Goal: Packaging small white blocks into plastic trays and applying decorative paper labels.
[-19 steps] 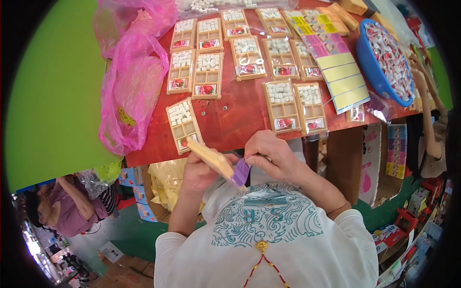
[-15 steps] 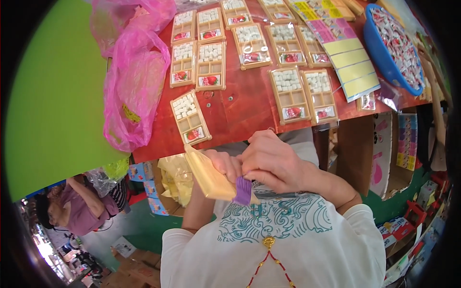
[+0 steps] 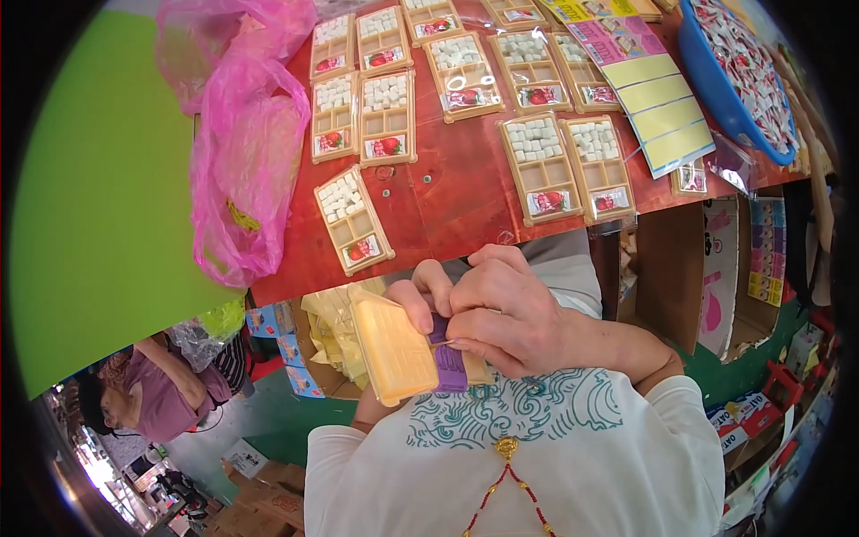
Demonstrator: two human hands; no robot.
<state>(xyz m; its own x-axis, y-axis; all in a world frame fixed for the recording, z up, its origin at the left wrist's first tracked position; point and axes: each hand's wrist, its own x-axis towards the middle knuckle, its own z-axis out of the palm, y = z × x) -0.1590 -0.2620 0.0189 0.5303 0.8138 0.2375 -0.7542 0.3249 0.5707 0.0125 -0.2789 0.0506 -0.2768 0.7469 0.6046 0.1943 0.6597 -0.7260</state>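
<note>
swung broadside, tray [image 3: 392,345] clamped by left hand [image 3: 414,304], right hand [image 3: 510,309] pinching purple strip [image 3: 451,370], could drop past tabletop [image 3: 438,210] edge if grip slackens.

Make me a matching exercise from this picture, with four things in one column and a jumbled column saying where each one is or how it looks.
Column one:
1. Pink bag
2. Basin
3. Sheet
4. Held tray

Column two:
A. Heaped with small packets
B. In the left hand, with a purple strip across it
C. Crumpled, at the left of the red table
D. Marked with pale yellow blocks

Right pairs: 1-C, 2-A, 3-D, 4-B
</note>
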